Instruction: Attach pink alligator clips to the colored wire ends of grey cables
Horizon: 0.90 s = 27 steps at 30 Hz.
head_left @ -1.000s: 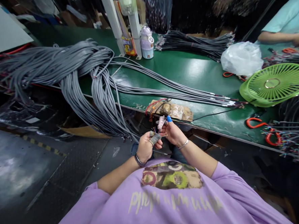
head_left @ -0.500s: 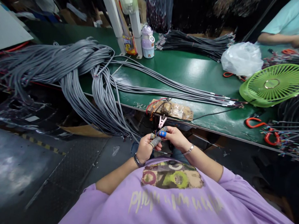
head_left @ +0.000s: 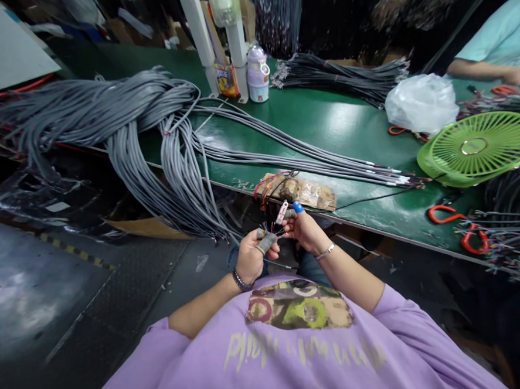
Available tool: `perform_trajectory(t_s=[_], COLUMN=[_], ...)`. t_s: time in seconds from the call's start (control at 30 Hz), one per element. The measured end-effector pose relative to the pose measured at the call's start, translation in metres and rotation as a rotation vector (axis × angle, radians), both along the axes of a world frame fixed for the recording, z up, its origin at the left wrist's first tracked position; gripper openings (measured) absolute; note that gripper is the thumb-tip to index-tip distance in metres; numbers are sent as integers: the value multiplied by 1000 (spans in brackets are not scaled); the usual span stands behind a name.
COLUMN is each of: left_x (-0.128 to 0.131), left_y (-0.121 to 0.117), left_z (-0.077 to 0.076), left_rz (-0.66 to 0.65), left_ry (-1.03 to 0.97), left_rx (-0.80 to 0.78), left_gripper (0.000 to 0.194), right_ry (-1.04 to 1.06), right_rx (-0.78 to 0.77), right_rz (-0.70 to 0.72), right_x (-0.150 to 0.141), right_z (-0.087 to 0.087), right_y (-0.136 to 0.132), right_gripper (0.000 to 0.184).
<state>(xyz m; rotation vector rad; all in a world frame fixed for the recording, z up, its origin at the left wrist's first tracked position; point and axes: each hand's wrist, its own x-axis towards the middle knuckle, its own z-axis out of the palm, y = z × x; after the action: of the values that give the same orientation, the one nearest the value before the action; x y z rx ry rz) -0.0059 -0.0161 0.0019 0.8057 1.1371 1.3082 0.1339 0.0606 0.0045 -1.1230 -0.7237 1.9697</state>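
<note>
My left hand [head_left: 253,254] is closed around the end of a grey cable [head_left: 222,234], with several thin coloured wires [head_left: 270,227] fanning out above my taped thumb. My right hand [head_left: 302,226], wearing a blue finger cot on one fingertip, pinches at those wires and is closed. A small pink clip [head_left: 282,212] sits right at its fingertips. Both hands are below the near edge of the green workbench [head_left: 334,126], over my lap.
A thick heap of grey cables [head_left: 114,121] hangs off the bench at left. A taped wooden block [head_left: 302,191] lies on the bench edge. Further off are a green fan grille [head_left: 476,148], orange-handled cutters [head_left: 454,221], a white plastic bag [head_left: 421,101], a lilac bottle [head_left: 257,74], and another person's arm [head_left: 492,69].
My right hand dropped to meet the left hand, then lifted slightly up and right again, drawing at the coloured wires. The left hand stayed put.
</note>
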Motion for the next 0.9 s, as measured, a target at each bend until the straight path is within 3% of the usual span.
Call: perform_trajectory(t_s=[0.2,0.57,0.9], left_x=[5,8,6], left_y=[6,10,3], left_z=[3,-5,-1], left_rz=[3,-14,16], left_ry=[-23,-41,-45], left_rx=[-13,-40,-5], left_gripper=[30,29,27], right_ry=[103,280,353], right_rx=[126,3,-67], right_rz=[5,-106,-10], right_x=[-11,-15,-9], right_z=[3,-9,-6], right_y=[10,10,5], right_gripper=[45,32,44])
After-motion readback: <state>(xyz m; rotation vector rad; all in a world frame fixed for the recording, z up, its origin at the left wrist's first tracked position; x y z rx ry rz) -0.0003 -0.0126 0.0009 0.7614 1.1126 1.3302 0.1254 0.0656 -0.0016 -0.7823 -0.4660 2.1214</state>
